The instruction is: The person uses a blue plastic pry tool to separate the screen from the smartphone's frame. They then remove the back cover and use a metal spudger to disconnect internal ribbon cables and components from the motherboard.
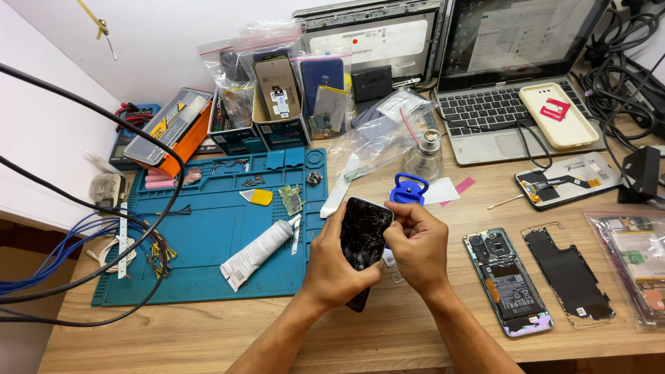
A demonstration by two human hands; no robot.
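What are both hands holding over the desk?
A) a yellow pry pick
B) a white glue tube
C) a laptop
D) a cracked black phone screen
D: the left hand and right hand both grip the cracked phone screen between them.

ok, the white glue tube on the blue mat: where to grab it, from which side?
Grip the glue tube across its round middle, coming from above. It lies flat and slanted on the blue mat, cap end up-right; the lower-left end is flattened, so probably a poorer hold.

The wooden table [388, 332] carries a blue repair mat [208, 235], an open laptop [506, 90], an opened phone [508, 280] and tangled black cables [623, 62].
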